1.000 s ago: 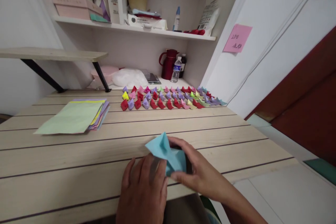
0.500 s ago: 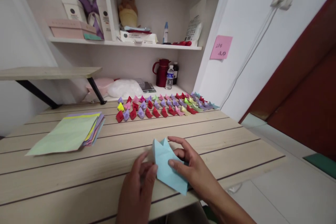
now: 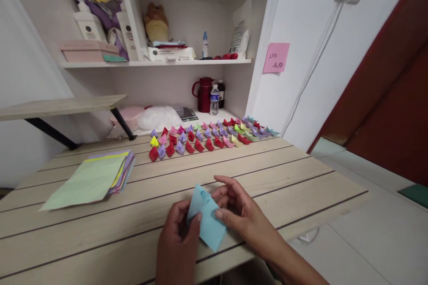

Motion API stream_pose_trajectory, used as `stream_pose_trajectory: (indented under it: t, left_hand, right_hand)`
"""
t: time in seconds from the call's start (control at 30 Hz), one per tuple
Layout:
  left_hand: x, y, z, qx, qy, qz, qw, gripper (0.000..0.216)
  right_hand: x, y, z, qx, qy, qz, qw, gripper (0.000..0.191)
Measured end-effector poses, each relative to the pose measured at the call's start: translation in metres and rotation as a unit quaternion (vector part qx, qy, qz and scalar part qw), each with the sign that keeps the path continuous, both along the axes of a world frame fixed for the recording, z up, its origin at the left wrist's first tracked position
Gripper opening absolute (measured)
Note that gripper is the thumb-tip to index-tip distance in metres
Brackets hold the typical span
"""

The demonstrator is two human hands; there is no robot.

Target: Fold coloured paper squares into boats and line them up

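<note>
A light blue folded paper piece (image 3: 207,220) is held just above the near edge of the wooden table (image 3: 301,178). My left hand (image 3: 179,240) pinches its left side with thumb and fingers closed. My right hand (image 3: 245,218) grips its right side, thumb on the face and fingers curled behind. Both hands hold the same paper. Its lower tip points down toward the table edge.
Rows of several small folded paper boats (image 3: 207,136) in red, purple, pink and green line the far side of the table. A stack of coloured paper sheets (image 3: 92,178) lies at the left. Shelves behind hold a red jug (image 3: 203,93), bottles and boxes.
The blue paper has been turned and closed into a flatter, narrower shape between both hands. The view has tilted down a little, so the shelves sit lower in the picture.
</note>
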State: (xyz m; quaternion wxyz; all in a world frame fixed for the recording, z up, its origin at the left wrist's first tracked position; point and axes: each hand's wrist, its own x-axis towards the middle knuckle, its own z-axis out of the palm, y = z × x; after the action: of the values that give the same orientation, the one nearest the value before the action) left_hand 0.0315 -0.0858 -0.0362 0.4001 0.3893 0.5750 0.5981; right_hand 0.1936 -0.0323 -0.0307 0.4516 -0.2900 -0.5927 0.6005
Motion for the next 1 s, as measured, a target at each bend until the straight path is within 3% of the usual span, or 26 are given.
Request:
stream_pose_trajectory:
  t: [0.13, 0.27, 0.4, 0.5, 0.57, 0.63, 0.67, 0.73, 0.83, 1.0]
  left_hand:
    - [-0.003, 0.002, -0.002, 0.013, -0.025, 0.044, 0.999, 0.041]
    - [-0.003, 0.002, -0.004, 0.015, -0.04, 0.03, 0.999, 0.038]
    - [-0.002, -0.001, 0.002, 0.012, -0.058, 0.027, 0.998, 0.038]
    - [-0.001, -0.003, 0.008, 0.006, -0.073, 0.032, 0.997, 0.039]
    - [-0.002, -0.003, 0.008, 0.004, -0.082, 0.032, 0.996, 0.04]
    - [-0.003, -0.002, 0.006, 0.007, -0.089, 0.029, 0.996, 0.042]
    - [-0.004, -0.001, 0.004, 0.009, -0.091, 0.025, 0.995, 0.042]
    - [-0.005, 0.0, 0.001, 0.015, -0.097, 0.011, 0.995, 0.044]
    - [-0.006, 0.001, 0.0, 0.029, -0.111, -0.003, 0.993, 0.049]
    - [-0.009, 0.002, 0.004, 0.038, -0.188, 0.003, 0.981, 0.057]
  right_hand:
    - [0.002, -0.002, 0.003, 0.012, -0.014, 0.005, 1.0, 0.053]
    - [0.001, -0.002, 0.004, 0.029, -0.079, 0.022, 0.996, 0.055]
    - [0.001, -0.003, 0.002, -0.015, -0.071, 0.016, 0.997, 0.047]
    - [0.007, -0.008, 0.004, -0.011, -0.019, 0.042, 0.999, 0.064]
    - [0.009, -0.012, 0.006, 0.044, -0.038, 0.073, 0.996, 0.086]
    - [0.009, -0.014, 0.009, 0.117, -0.093, 0.089, 0.985, 0.094]
    - [0.009, -0.014, 0.009, 0.145, -0.115, 0.083, 0.979, 0.087]
    - [0.007, -0.012, 0.01, 0.166, -0.119, 0.053, 0.978, 0.054]
    - [0.005, -0.007, 0.009, 0.127, -0.082, 0.016, 0.988, 0.006]
    - [0.005, -0.004, 0.005, 0.08, -0.065, 0.029, 0.994, 0.015]
